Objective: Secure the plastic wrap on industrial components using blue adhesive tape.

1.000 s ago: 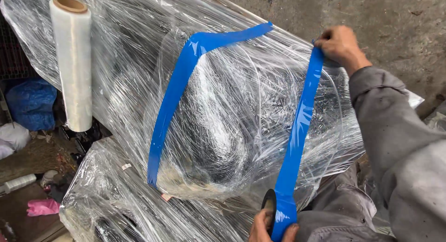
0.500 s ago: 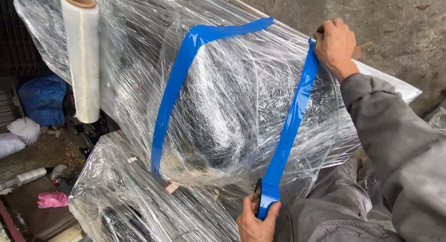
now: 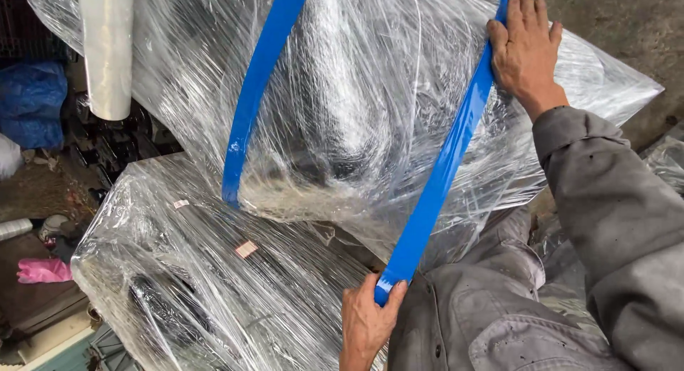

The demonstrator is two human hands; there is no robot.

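Down near my lap, my left hand point(image 3: 367, 321) pinches the lower end of the blue tape point(image 3: 442, 171) between thumb and fingers. That strip runs up across the plastic-wrapped bundle point(image 3: 356, 115) to my right hand point(image 3: 526, 50), which lies flat with fingers spread, pressing the tape onto the wrap. Farther left, a second blue band point(image 3: 253, 93) curves over the bundle, and a roll of clear film point(image 3: 107, 50) stands beyond it.
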